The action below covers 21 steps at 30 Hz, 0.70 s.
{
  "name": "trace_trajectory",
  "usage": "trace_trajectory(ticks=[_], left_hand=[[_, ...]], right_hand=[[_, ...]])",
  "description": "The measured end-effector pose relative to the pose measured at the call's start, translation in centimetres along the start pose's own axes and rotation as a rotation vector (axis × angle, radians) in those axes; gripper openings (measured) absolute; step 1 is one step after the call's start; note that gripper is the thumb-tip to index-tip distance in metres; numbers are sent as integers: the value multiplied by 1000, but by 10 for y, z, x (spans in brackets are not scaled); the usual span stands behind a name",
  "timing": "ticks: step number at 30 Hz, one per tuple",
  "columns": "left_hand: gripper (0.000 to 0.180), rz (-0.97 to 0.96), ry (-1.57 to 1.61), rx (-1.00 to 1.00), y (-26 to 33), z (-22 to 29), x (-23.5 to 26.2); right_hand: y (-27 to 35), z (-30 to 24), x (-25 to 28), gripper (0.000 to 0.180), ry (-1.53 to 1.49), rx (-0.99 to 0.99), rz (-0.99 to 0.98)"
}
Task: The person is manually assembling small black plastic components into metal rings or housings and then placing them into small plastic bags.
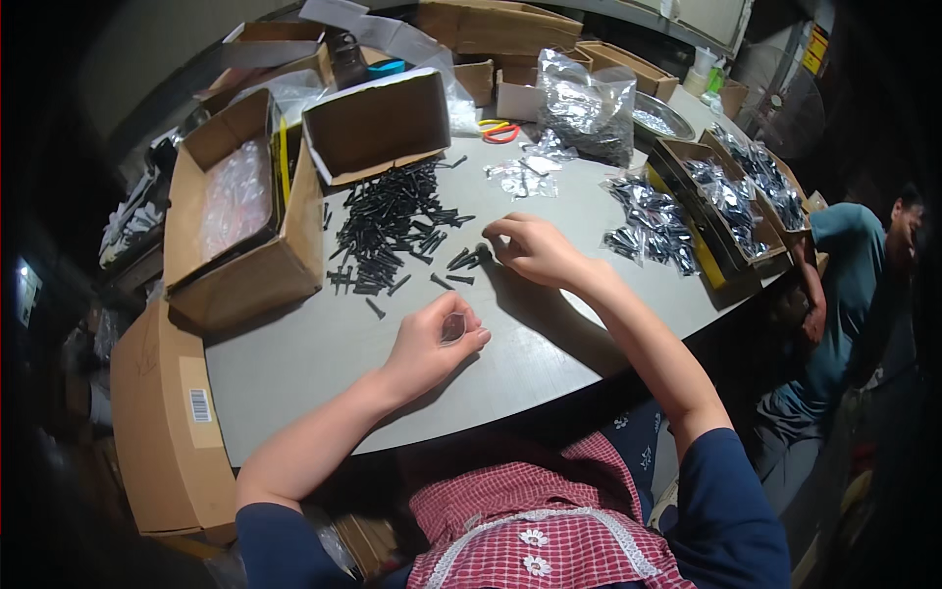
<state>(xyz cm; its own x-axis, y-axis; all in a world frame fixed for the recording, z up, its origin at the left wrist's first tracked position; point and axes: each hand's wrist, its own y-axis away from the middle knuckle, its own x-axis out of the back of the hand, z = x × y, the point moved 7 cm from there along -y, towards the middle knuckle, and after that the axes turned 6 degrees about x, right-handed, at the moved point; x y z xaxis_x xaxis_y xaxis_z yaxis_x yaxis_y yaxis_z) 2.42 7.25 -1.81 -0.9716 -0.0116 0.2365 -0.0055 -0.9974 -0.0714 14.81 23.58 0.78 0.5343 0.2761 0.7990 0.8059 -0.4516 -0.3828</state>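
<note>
On a clock face centred between the two hands, with 12 at the far side of the desk, the left hand sits toward 8 o'clock, curled around a small clear bag whose film shows between thumb and fingers. The right hand is toward 1 o'clock, thumb and forefinger narrow over a small cluster of black screws; whether it grips one, one cannot tell. The screws in that cluster lie with their long axes running roughly from 7 or 8 to 1 or 2 o'clock. Just nearer the person, a loose screw lies from 10 to 4, and toward 9 o'clock a lone screw points from about 11 to 5; which ends are the heads is too small to tell. The main screw pile spreads at 10 o'clock, its pieces pointing every way, before the mouth of a tipped carton at 11. Flat clear bags lie between 12 and 1, and filled packets are heaped at 2 o'clock beside an open box.
</note>
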Motion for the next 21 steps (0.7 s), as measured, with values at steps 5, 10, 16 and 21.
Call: trace_trajectory(ticks=[5, 10, 16, 21], left_hand=[[20, -28, -29, 9, 2, 1, 2], [21, -51, -60, 18, -1, -1, 0], [22, -37, -89, -25, -1, -2, -1], [23, -5, -37, -49, -1, 0, 0]], right_hand=[[-16, -28, -16, 31, 20, 88, 3], [-12, -40, -22, 24, 250, 229, 3], [-15, -38, -15, 20, 411, 186, -202], [-21, -35, -13, 19, 532, 143, -341]])
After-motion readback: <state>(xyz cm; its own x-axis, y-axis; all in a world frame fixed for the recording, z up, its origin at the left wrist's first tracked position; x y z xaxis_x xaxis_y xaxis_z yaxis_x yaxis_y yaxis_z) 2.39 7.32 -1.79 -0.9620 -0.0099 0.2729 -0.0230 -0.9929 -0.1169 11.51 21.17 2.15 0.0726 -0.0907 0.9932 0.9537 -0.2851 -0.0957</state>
